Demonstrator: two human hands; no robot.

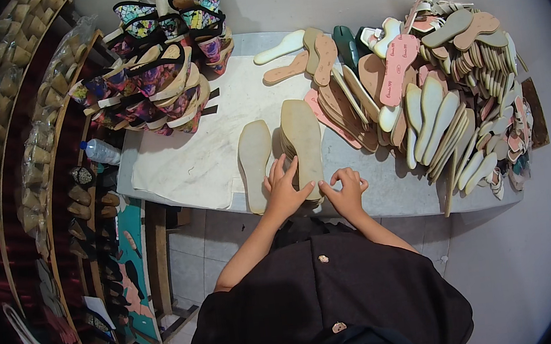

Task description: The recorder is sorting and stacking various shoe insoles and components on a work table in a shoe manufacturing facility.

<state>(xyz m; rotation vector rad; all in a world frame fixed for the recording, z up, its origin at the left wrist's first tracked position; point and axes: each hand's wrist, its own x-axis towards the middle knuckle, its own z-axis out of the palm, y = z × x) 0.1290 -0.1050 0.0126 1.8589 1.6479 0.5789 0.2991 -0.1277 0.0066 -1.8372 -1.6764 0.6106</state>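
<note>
A stack of pale beige shoe insoles (302, 135) stands in front of me near the table's front edge, toes pointing away. My left hand (282, 189) is against its left side, fingers spread and thumb reaching over the top sole. At the stack's lower right, my right hand (347, 191) has its thumb tip at the edge; its fingers are bent and apart from the thumb, with nothing seen between them. Another pale insole (256, 157) lies just left of the stack, partly beside my left fingers.
A large heap of insoles (434, 115) and strappy sandal parts covers the table's right side. Colourful patterned wedge shoes (159, 83) are piled at the back left. White sheeting (188, 168) covers part of the table (385, 194). Shelves of wrapped wooden-coloured pieces (31, 150) and a water bottle (100, 152) stand left.
</note>
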